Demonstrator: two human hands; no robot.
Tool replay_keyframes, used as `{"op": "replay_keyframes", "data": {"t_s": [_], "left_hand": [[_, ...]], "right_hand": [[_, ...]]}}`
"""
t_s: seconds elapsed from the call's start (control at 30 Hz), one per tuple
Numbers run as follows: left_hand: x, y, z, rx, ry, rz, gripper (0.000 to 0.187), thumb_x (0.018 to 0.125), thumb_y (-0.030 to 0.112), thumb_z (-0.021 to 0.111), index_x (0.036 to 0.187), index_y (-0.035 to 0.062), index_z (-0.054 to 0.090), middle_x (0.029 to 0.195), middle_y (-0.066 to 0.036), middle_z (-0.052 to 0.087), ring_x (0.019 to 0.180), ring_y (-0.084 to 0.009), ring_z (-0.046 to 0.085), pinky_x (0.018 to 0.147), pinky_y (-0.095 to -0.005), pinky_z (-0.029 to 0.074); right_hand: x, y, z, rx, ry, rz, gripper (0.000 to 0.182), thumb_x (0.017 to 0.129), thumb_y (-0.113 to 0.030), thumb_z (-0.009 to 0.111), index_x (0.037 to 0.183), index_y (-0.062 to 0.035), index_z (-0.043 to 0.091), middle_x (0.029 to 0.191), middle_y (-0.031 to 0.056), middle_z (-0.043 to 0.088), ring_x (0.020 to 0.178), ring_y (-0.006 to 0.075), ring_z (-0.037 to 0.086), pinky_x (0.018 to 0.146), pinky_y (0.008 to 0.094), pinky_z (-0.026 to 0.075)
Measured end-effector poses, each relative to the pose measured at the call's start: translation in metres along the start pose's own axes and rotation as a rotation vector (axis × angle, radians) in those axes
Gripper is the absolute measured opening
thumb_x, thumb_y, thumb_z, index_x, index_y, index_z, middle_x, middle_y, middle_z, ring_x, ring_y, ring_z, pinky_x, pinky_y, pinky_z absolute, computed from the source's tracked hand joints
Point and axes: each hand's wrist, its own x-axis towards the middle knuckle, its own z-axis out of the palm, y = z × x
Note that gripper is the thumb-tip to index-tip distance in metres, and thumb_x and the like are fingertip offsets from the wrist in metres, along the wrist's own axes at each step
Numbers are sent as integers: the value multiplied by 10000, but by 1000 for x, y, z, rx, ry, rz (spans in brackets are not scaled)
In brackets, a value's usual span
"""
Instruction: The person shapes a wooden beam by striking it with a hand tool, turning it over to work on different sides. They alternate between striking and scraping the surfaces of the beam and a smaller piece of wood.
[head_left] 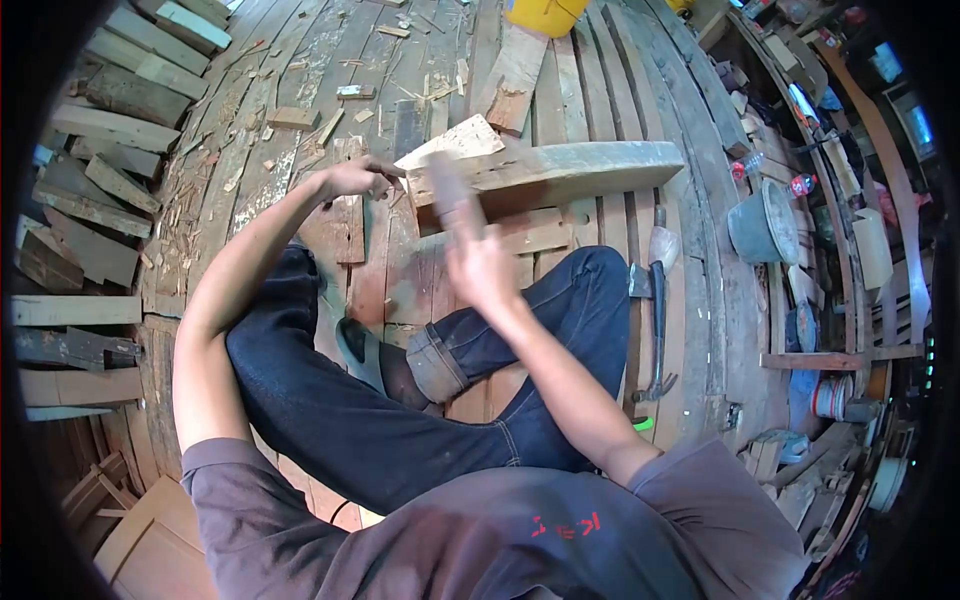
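A thick wooden beam (585, 166) lies across the floor in front of my crossed legs. My left hand (358, 180) is closed at the beam's left end, fingertips pinched close to the wood; what they hold I cannot make out. In my right hand (482, 268) is a short wooden bar (452, 192), smeared by motion, which overlaps the beam's near face in this view. A pale wood piece (455, 142) sits behind the beam's left end. Another flat board (540, 230) lies partly under the beam's near side.
A claw hammer (658, 330) lies right of my knee, with a hatchet-like tool (640, 283) beside it. Farther right stands a grey bucket (765, 222); a yellow bucket (545, 14) stands at the back. Stacked timber (105, 130) lines the left side. Chips and offcuts (293, 118) litter the plank floor.
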Motion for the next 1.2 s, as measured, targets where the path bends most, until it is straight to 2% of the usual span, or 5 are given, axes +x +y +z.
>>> {"op": "replay_keyframes", "data": {"t_s": [0.23, 0.3, 0.57, 0.93, 1.2], "left_hand": [[26, -30, -7, -64, -16, 132, 712, 718, 122, 578, 1427, 79, 524, 1260, -83, 634, 1025, -165, 601, 881, -291, 483], [20, -26, -5, -34, 14, 152, 707, 717, 125, 584, 1421, 75, 531, 1255, -87, 637, 1012, -170, 600, 880, -291, 485], [37, -34, -6, 113, 16, 111, 721, 694, 134, 631, 1408, 84, 547, 1191, -111, 646, 998, -184, 595, 866, -311, 489], [32, 1, 19, 463, 308, 310, 913, 641, 523, 836, 1314, -21, 545, 1296, -218, 581, 1220, -347, 556, 1039, -428, 450], [53, 25, 22, 612, 261, 226, 913, 549, 511, 872, 1227, -40, 606, 1110, -223, 682, 1017, -343, 677, 877, -413, 539]], "right_hand": [[21, 116, -33, -133, 138, 196, 631, 937, -347, 564, 1502, -128, 388, 708, 252, 652, 672, 411, 674, 623, 522, 556], [27, 160, -40, -126, 145, 419, 663, 950, -350, 542, 1541, -159, 308, 1011, 318, 623, 739, 444, 682, 644, 537, 568], [-18, 30, -1, -2, -17, -9, 674, 942, -377, 556, 1547, -213, 309, 1109, 339, 608, 725, 456, 684, 676, 549, 572], [47, 167, -72, -156, 46, 414, 627, 900, -326, 610, 1465, -113, 440, 900, 293, 684, 883, 472, 670, 812, 541, 542], [51, 193, -55, -94, 57, 20, 570, 896, -406, 625, 1434, -263, 501, 939, 286, 670, 892, 448, 675, 799, 547, 546]]}}
